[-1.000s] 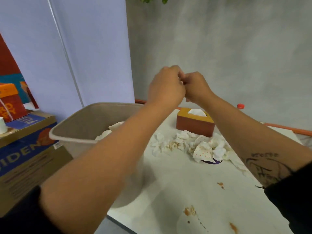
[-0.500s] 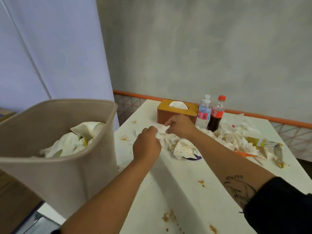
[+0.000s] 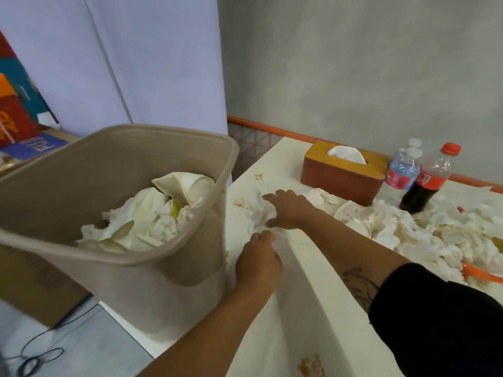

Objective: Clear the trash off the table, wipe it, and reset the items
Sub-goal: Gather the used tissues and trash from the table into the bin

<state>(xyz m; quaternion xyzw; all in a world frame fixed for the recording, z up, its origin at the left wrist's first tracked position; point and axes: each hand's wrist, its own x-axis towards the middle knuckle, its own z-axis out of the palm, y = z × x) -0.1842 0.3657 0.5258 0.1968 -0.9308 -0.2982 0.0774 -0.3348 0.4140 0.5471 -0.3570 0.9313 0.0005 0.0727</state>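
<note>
A heap of crumpled, stained tissues (image 3: pixel 424 235) covers the white table (image 3: pixel 313 317) from its middle to the right. My right hand (image 3: pixel 288 210) lies spread, fingers straight, on the heap's left end, pressing the tissues (image 3: pixel 258 213). Closer to me, my left hand (image 3: pixel 258 262) shows its back, fingers curled down on a scrap of tissue (image 3: pixel 279 238). A beige trash bin (image 3: pixel 136 268), holding tissues and paper cups, stands on the table's left corner beside my left hand.
A brown tissue box (image 3: pixel 343 175) stands at the back, with a water bottle (image 3: pixel 402 170) and a cola bottle (image 3: pixel 427 183) to its right. An orange utensil (image 3: pixel 481 276) lies at the right. Sauce stains (image 3: pixel 310 365) mark the table. Cardboard boxes (image 3: pixel 35 281) sit left of the bin.
Both hands came down from chest height to the tissue heap. My right hand opened flat over the tissues; my left hand slid nearer to me, beside the bin. The view swung left.
</note>
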